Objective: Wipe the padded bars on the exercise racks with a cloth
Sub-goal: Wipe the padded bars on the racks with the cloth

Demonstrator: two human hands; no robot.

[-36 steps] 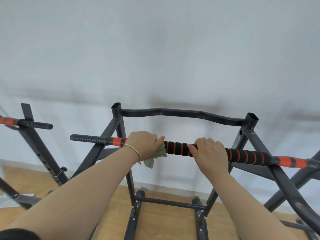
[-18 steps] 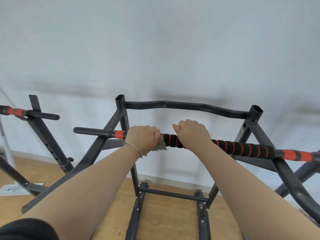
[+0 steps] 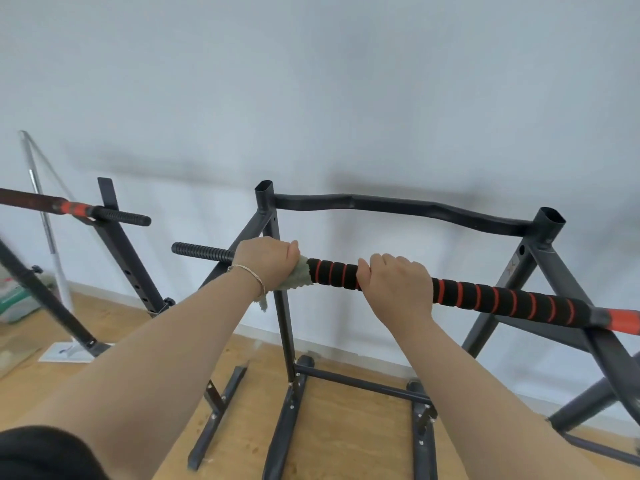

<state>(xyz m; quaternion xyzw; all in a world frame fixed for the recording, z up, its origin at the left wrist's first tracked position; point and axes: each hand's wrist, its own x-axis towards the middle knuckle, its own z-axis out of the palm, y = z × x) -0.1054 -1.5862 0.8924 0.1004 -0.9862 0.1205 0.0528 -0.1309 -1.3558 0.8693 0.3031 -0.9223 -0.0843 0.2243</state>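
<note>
A padded bar [image 3: 502, 299], black foam with orange rings, lies across the dark steel rack [image 3: 398, 206] in front of me. My left hand [image 3: 266, 263], with a thin bracelet on the wrist, is closed around the bar's left end with a grey-green cloth [image 3: 296, 277] wrapped under the palm; a corner of the cloth hangs below the wrist. My right hand [image 3: 394, 285] grips the foam bare, a short way to the right of the cloth. The bar's ribbed black end [image 3: 201, 252] sticks out to the left of my left hand.
A second rack [image 3: 117, 244] with its own orange and black bar [image 3: 79, 209] stands at the left. A mop-like pole [image 3: 45, 230] leans on the white wall behind it. A bag [image 3: 17, 299] lies on the wooden floor at far left. More rack legs [image 3: 595, 403] cross at right.
My left hand with the cloth has slid left along the bar, now covering the orange band. My right hand moved left, then a little back right. The view has shifted right.
</note>
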